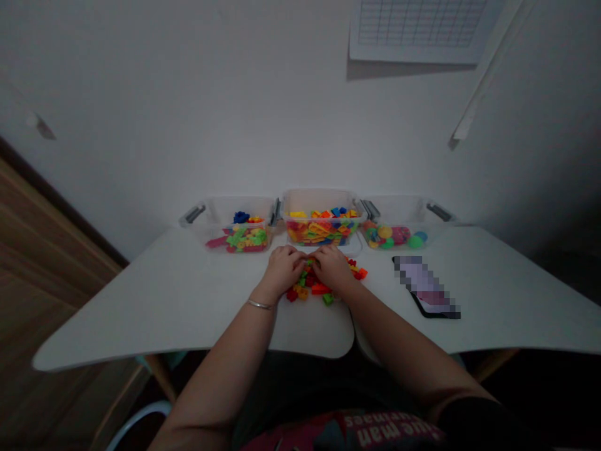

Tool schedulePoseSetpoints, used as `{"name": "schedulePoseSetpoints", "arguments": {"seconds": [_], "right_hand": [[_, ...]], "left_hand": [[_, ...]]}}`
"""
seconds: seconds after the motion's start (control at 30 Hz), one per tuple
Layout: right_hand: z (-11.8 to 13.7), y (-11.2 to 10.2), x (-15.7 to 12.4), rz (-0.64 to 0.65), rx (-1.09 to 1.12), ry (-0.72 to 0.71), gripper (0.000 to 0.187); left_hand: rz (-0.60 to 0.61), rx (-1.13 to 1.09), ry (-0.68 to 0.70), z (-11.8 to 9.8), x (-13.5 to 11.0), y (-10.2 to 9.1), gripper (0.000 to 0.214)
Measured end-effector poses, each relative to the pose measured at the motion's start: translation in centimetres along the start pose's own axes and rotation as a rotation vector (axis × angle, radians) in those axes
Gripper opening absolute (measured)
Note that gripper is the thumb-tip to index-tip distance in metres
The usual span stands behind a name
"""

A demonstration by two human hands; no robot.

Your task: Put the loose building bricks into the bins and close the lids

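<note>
My left hand and my right hand rest side by side on the white table, knuckles up, fingers curled down over a small pile of coloured plastic bricks. Red, orange, yellow and green bricks show between and below the two hands. The fingertips of both hands meet over the pile and are pressed together on small pieces that I cannot make out. A thin bracelet sits on my left wrist.
Three clear plastic bins stand at the table's back edge: the left bin with green and pink pieces, the middle bin full of mixed bricks, the right bin with round toys. A phone lies to the right. A wooden panel stands far left.
</note>
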State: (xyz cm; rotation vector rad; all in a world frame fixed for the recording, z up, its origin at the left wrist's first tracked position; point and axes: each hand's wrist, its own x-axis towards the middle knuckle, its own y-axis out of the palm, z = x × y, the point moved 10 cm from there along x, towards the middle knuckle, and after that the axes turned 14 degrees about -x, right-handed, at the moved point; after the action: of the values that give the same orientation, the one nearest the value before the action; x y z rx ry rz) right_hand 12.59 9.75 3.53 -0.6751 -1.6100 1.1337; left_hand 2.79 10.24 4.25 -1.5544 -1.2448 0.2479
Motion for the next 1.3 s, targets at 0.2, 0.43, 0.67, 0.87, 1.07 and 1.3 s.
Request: {"name": "schedulePoseSetpoints", "arguments": {"seconds": [0.2, 0.43, 0.67, 0.87, 1.07, 1.3], "right_hand": [[-0.4, -0.1, -0.3, -0.013, 0.012, 0.01, 0.028], [-0.6, -0.2, -0.4, -0.026, 0.012, 0.034, 0.029], [-0.1, -0.1, -0.3, -0.003, -0.016, 0.001, 0.027], [-0.1, 0.0, -0.3, 0.009, 0.039, 0.018, 0.024], [-0.8, 0.6, -0.1, 0.005, 0.117, 0.08, 0.016], [-1.3, 0.4, -0.2, -0.051, 0.226, 0.106, 0.014]], "left_hand": [[0.044, 0.115, 0.052, -0.8, -0.3, 0.5, 0.024], [0.024, 0.126, -0.026, -0.4, -0.2, 0.0, 0.024], [0.049, 0.197, -0.029, -0.8, -0.3, 0.4, 0.024], [0.087, 0.231, -0.035, -0.6, -0.3, 1.1, 0.026], [0.108, 0.232, -0.071, -0.1, -0.4, 1.4, 0.027], [0.101, 0.12, -0.076, 0.1, -0.1, 1.2, 0.024]]}}
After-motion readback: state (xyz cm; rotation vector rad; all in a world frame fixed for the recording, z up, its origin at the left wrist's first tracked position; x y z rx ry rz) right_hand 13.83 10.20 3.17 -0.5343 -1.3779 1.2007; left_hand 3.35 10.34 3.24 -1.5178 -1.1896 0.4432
